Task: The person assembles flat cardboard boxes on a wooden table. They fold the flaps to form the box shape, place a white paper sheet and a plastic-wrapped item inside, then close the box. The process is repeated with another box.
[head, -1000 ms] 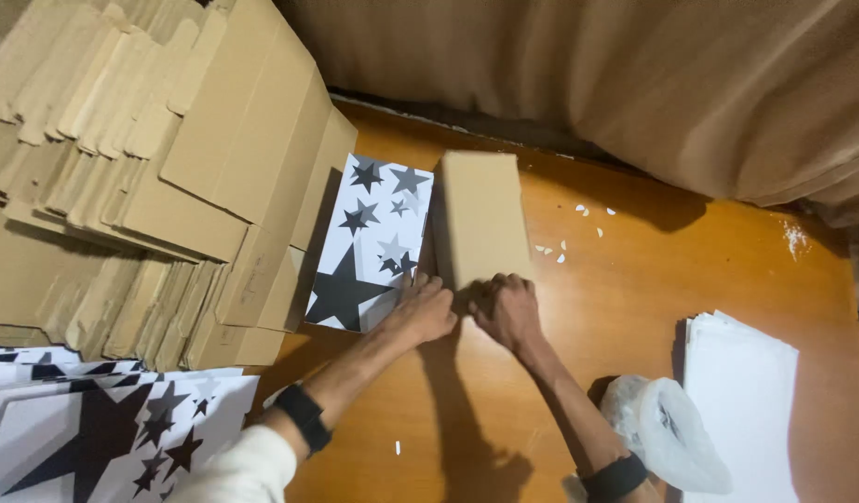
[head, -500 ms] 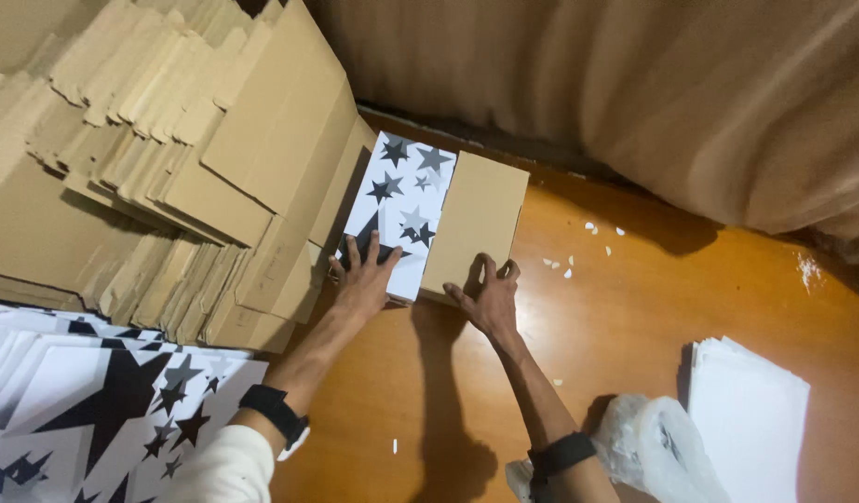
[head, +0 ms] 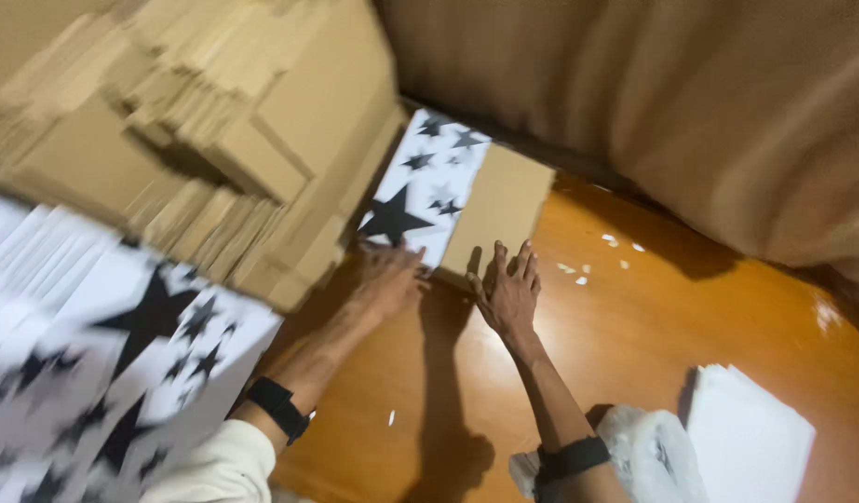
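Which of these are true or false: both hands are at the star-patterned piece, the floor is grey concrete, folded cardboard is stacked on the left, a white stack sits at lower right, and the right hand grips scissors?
1. Both hands are at the flat piece. True: the left hand rests at the near edge of the flat piece, white with black stars on one half and plain brown on the other, and the right hand is spread by its near edge.
2. The floor is grey concrete. False: the floor is glossy orange-brown wood.
3. Folded cardboard is stacked on the left. True: the cardboard stack fills that side.
4. A white stack sits at lower right. True: the white stack lies there.
5. The right hand grips scissors. False: its fingers are spread and hold nothing.
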